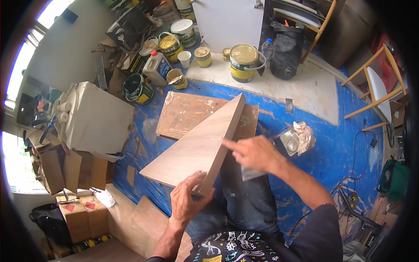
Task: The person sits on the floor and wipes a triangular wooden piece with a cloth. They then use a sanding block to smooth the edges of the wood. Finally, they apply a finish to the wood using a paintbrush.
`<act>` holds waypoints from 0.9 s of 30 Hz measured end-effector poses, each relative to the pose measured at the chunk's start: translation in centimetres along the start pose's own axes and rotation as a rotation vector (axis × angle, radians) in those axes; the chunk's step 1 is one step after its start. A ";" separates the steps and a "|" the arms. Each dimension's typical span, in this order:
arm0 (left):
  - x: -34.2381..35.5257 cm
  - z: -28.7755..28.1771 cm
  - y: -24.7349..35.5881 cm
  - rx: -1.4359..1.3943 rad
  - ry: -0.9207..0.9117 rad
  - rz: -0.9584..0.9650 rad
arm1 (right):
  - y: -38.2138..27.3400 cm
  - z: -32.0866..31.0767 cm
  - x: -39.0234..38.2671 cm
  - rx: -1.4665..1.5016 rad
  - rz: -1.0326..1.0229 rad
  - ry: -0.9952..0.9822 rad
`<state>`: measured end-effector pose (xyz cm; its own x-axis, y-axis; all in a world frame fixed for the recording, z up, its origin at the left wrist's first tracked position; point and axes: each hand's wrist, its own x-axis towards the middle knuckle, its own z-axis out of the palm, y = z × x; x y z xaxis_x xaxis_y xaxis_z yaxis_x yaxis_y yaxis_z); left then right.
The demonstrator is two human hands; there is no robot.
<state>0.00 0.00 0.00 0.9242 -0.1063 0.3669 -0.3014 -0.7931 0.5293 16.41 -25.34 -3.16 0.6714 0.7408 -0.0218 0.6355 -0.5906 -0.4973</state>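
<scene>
A triangular wooden piece (192,146) with a thick edge lies tilted in front of me, its far part over a worn brown board (183,111). My left hand (187,196) is closed around its near corner, thumb side on the top face. At the piece's right edge, the outstretched index finger of my right hand (253,153) touches or nearly touches the wood. The other fingers of that hand are curled over a flat grey scraper-like blade (253,174), whose handle is hidden. Right of it, a clear tray (290,140) sits beside a crumpled pale cloth or paper (304,137).
Blue sheeting (323,161) with pale smears covers the floor. Buckets (243,63), a white jug (156,67) and cups (184,59) stand at the far side. A white box-shaped unit (100,118) and cardboard (78,170) are left; a wooden chair (377,89) stands right.
</scene>
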 end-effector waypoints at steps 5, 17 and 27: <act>0.0 -0.4 -0.3 0.014 -0.009 -0.016 | 8.8 0.8 5.7 -0.097 0.225 0.019; -3.0 2.0 0.8 0.038 -0.043 -0.016 | 9.4 -0.7 7.7 -0.157 0.218 -0.124; -7.9 -1.0 0.7 -0.358 0.288 -0.260 | 23.2 -0.3 9.1 -0.113 0.463 0.210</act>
<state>-7.71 0.90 -1.72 0.8922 0.2760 0.3575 -0.1786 -0.5115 0.8405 37.37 -32.39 -14.60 0.9466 0.3202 -0.0372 0.2830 -0.8808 -0.3795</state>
